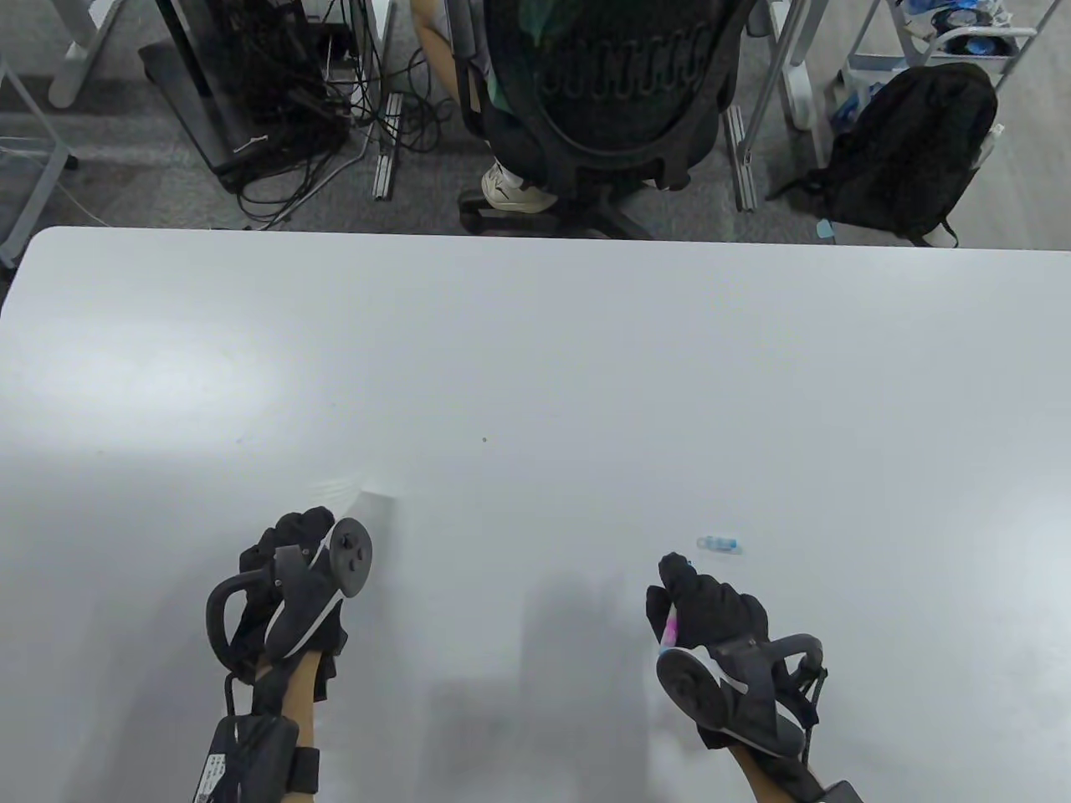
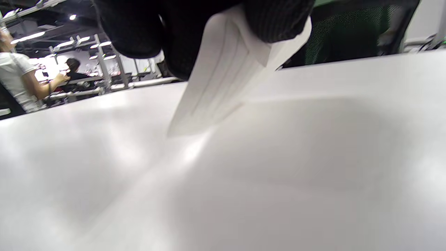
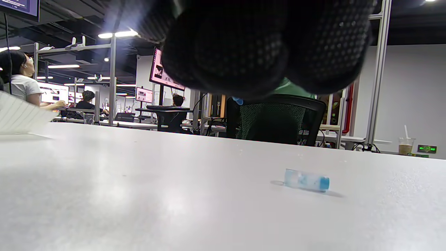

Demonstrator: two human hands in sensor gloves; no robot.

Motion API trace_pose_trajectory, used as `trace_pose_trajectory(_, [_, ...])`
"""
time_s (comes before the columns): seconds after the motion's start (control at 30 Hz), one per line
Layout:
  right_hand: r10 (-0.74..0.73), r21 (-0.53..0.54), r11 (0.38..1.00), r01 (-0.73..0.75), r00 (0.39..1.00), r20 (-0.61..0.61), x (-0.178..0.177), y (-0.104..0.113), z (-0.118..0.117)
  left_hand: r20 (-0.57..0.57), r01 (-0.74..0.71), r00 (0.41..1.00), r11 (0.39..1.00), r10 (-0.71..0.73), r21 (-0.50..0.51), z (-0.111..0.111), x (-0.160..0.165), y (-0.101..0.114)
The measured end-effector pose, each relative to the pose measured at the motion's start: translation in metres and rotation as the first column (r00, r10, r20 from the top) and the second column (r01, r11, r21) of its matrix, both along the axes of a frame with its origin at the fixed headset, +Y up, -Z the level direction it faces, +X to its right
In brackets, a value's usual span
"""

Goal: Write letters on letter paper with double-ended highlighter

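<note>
My left hand (image 1: 293, 544) grips a sheet of white lined letter paper (image 1: 374, 502) by its near edge, at the lower left of the table. The paper (image 2: 223, 80) hangs bent from my fingers (image 2: 275, 21), its lower corner close to the tabletop. My right hand (image 1: 699, 602) is curled round the double-ended highlighter (image 1: 670, 633), whose pink and white barrel shows by the thumb. A blue tip (image 3: 238, 101) peeks out under the glove. The highlighter's clear blue cap (image 1: 720, 544) lies loose on the table just beyond my right hand, also in the right wrist view (image 3: 306, 180).
The white table (image 1: 535, 376) stretches bare ahead of both hands. Beyond its far edge stands a black office chair (image 1: 619, 75) with a person seated in it. On the floor lie a black backpack (image 1: 912, 150) and tangled cables (image 1: 276, 109).
</note>
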State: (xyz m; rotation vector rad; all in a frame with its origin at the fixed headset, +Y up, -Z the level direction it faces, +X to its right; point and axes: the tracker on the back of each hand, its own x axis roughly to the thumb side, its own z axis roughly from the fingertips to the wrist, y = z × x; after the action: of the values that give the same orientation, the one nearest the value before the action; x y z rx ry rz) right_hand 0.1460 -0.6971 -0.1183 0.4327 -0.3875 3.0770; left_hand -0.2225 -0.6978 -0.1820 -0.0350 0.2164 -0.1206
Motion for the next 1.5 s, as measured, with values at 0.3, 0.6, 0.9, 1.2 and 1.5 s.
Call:
trace_pose_trajectory(0.3, [0.006, -0.006, 1.0, -0.006, 1.0, -0.004, 0.001, 0.0, 0.0, 0.29, 0.015, 0.956, 0.993, -0.048, 0.116, 0.017, 0.079, 0.023])
trace_pose_trajectory(0.6, [-0.004, -0.015, 1.0, 0.004, 1.0, 0.004, 0.003, 0.0, -0.001, 0.523, 0.048, 0.839, 0.977, -0.153, 0.21, 0.048, 0.141, 0.016])
trace_pose_trajectory(0.9, [0.002, -0.03, 1.0, -0.002, 1.0, 0.004, 0.006, -0.001, -0.002, 0.688, 0.114, 0.719, 0.993, -0.094, 0.017, 0.057, 0.169, -0.016])
trace_pose_trajectory(1.2, [0.018, -0.04, 0.999, -0.018, 1.0, -0.007, 0.007, -0.001, -0.003, 0.73, 0.239, 0.68, 0.962, -0.066, -0.135, 0.055, 0.175, -0.031])
trace_pose_trajectory(1.5, [0.018, -0.056, 0.998, -0.018, 1.0, -0.009, 0.006, -0.002, -0.003, 0.731, 0.271, 0.679, 0.904, 0.064, -0.33, 0.049, 0.169, -0.029])
